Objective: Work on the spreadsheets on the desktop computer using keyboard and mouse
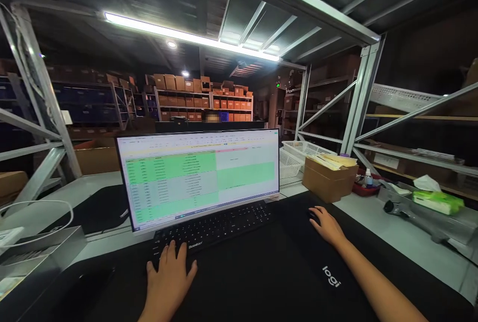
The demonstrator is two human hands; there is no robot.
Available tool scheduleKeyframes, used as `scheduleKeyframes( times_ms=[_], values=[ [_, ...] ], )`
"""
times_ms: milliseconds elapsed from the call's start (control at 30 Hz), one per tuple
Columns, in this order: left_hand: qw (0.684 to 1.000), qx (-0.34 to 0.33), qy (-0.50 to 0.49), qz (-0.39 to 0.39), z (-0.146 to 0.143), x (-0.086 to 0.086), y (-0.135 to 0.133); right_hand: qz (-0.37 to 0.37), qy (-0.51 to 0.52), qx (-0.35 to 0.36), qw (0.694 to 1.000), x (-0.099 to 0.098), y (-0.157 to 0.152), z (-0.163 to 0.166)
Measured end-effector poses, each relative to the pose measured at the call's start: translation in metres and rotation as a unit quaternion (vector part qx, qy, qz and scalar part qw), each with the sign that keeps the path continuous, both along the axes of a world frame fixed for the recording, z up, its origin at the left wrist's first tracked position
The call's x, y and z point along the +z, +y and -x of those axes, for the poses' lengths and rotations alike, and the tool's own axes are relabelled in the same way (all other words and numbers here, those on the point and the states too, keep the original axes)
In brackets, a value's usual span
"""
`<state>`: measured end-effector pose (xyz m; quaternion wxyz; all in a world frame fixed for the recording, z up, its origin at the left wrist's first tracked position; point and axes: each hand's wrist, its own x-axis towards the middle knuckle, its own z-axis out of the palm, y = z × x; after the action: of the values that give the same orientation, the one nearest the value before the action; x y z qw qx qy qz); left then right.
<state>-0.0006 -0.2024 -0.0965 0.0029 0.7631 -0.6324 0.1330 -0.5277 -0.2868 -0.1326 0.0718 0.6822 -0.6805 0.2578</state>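
Note:
I sit at a desk covered by a black desk mat (261, 272). My left hand (170, 269) lies flat, fingers stretched out, on the left end of a black keyboard (212, 227). My right hand (326, 225) is curved over a black mouse (312, 216) to the right of the keyboard, fingers wrapped on it. A monitor (199, 175) behind the keyboard shows a spreadsheet with green-shaded rows.
A brown cardboard box (328, 175) and white plastic baskets (298, 155) stand right of the monitor. A green tissue pack (436, 200) and a barcode scanner (401, 212) lie at far right. Grey metal shelving frames both sides. A person sits behind the monitor.

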Motion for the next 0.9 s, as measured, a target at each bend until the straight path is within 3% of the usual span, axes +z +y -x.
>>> scheduleKeyframes(
  times_ms=[533,900],
  values=[
    [1.0,0.009,-0.005,0.002,-0.006,-0.014,-0.011,-0.013,-0.01,0.0,1.0,0.0,-0.002,0.0],
    [0.999,-0.009,0.01,0.036,-0.006,-0.013,-0.008,-0.005,-0.014,0.008,1.0,-0.004,-0.005,0.003]
  ],
)
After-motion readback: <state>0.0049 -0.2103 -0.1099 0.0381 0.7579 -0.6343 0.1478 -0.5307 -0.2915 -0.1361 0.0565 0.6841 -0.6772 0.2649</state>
